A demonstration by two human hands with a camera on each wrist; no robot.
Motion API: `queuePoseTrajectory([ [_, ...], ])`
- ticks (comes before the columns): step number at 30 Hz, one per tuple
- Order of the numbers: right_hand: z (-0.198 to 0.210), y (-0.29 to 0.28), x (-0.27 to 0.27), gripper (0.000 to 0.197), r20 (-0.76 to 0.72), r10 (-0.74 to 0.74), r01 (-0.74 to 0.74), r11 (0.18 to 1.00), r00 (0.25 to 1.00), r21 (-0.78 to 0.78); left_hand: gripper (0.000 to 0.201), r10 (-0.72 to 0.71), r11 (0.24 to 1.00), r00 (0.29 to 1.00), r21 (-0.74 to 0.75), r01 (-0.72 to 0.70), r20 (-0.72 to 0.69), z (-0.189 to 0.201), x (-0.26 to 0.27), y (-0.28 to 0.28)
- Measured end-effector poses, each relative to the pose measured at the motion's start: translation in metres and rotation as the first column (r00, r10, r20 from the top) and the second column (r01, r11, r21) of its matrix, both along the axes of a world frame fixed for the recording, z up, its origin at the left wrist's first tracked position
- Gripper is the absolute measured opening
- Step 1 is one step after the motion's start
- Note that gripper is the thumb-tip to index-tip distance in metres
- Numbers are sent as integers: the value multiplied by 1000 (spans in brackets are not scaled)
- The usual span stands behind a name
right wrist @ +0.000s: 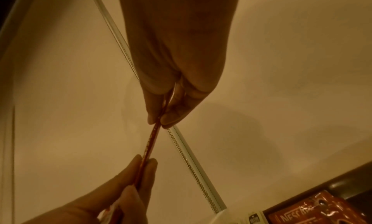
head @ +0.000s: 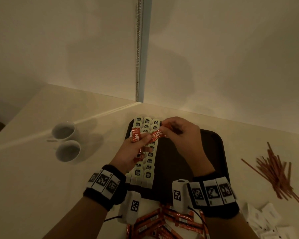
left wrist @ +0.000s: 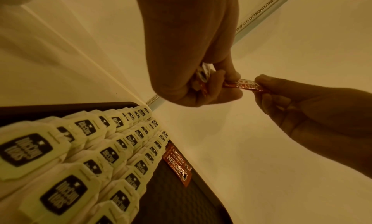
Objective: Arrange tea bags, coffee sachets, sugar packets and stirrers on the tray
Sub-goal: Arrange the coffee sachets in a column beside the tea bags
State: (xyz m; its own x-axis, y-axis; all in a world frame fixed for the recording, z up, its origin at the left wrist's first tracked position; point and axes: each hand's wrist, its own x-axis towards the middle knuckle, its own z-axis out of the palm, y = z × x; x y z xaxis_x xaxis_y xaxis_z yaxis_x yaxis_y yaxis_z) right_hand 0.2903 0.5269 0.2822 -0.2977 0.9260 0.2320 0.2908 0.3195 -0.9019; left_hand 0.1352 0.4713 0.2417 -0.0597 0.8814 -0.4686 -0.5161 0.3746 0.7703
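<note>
Coffee sachets [head: 162,223] lie in a loose heap at the bottom centre of the head view, off the tray, just below both wrists. Above them the dark tray [head: 212,152] carries rows of tea bags [head: 149,161] along its left part; the right part is bare. Over the tea bags, left hand [head: 133,152] grips a small bundle of sachets, and right hand [head: 181,133] pinches the far end of one sachet [head: 156,136] from that bundle, stretched between the two hands. Stirrers [head: 273,171] sit at right of frame and white packets [head: 266,221] at lower right, both on the counter. Two cups [head: 66,140] stand at left. Judgement: pulling one sachet free could loosen the bundle, dropping sachets onto the tea bags and disturbing the rows. Left wrist view alone shows one sachet already on the tray [left wrist: 178,165], lying just beside the tea-bag rows; in the head view that spot is hidden by the hands. Right wrist view shows the pinched sachet edge-on between thumb and finger of each hand.
</note>
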Motion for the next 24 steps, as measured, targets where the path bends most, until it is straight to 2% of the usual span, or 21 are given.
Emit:
queuePoseTrajectory([
  [4, -4, 2, 5, 8, -24, -47, 45, 994, 999, -100, 25, 34, 999, 999, 30, -33, -30, 1, 1, 1],
  [9, -19, 0, 20, 15, 33, 33, -21, 948, 999, -316, 9, 74, 997, 960, 51, -62, -270, -3, -2, 2],
  [11, -23, -2, 24, 15, 12, 71, -61, 922, 997, -383, 6, 50, 999, 946, 33, -41, -321, -6, -1, 2],
  [14, -35, 1, 34, 12, -29, 78, -82, 880, 997, -468, 15, -39, 999, 929, 5, 44, -367, -8, 0, 1],
  [16, -50, 10, 45, 11, 17, 13, -3, 874, 1000, -486, 21, -78, 997, 926, -52, 64, -369, -9, -1, 3],
  [20, -91, 36, 67, 12, 250, -137, 236, 875, 958, -423, 27, -44, 987, 947, -159, -8, -318, -13, -9, 7],
  [24, -120, 52, 71, 14, 316, -156, 292, 846, 936, -447, 24, -26, 989, 951, -143, -20, -309, -17, -16, 9],
])
